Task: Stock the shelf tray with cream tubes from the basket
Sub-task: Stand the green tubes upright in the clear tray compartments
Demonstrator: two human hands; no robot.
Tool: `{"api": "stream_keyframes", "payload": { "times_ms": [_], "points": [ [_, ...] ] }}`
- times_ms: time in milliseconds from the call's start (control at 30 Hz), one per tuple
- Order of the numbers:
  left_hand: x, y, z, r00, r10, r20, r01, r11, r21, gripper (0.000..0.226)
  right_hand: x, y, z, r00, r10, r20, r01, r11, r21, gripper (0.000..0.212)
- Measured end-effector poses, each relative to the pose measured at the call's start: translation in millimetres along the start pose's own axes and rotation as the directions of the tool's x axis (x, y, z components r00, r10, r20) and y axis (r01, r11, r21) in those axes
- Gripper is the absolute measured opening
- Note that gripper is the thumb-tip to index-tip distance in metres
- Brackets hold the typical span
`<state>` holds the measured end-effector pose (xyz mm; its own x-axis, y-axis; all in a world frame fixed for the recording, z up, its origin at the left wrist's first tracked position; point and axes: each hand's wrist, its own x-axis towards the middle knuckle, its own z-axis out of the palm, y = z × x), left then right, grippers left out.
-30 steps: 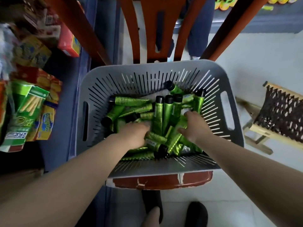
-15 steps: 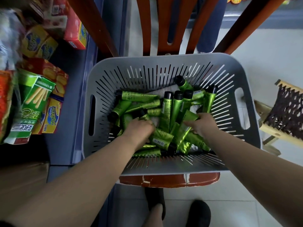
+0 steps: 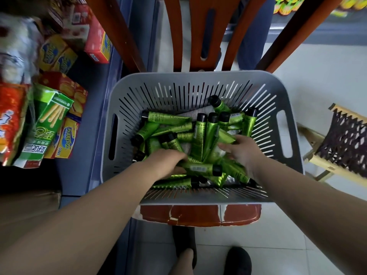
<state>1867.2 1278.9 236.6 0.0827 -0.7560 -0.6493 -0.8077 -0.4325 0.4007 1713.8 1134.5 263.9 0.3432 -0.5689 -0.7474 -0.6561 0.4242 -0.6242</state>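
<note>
Hands dig among green cream tubes in the grey basket (on a chair): left hand fingers curled round tubes, right hand gripping a bunch.

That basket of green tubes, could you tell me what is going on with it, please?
A person is reaching into the grey slotted basket, which sits on a red chair, with both hands. The left hand is dug into the pile of green cream tubes and the right hand grips a few near the middle. No tubes have left the basket yet. Snack boxes fill the shelf on the left; the shelf tray is not in view.
</note>
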Motion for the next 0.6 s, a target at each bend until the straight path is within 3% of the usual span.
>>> {"api": "stream_keyframes", "payload": {
  "times_ms": [167, 367, 500, 600],
  "points": [
    [-23, 19, -25, 1.0, -0.008, 0.003, 0.009, 0.986, -0.164, 0.036, -13, -17, -10, 0.997, -0.073, -0.011, 0.073, 0.997, 0.012, 0.065],
    [-78, 56, -68, 0.993, -0.082, -0.085, 0.044, 0.928, -0.371, 0.039, -60, -54, -33, 0.969, -0.246, 0.012, 0.246, 0.969, -0.024, 0.009],
    [-125, 80, -95, 0.975, -0.128, -0.181, 0.028, 0.881, -0.472, 0.028, -101, -77, -51, 0.926, -0.377, 0.021, 0.378, 0.925, -0.044, 0.008],
    [-165, 104, -124, 0.937, -0.186, -0.295, -0.007, 0.835, -0.551, 0.019, -136, -100, -68, 0.886, -0.46, 0.053, 0.463, 0.881, -0.094, 0.019]
  ]
}}
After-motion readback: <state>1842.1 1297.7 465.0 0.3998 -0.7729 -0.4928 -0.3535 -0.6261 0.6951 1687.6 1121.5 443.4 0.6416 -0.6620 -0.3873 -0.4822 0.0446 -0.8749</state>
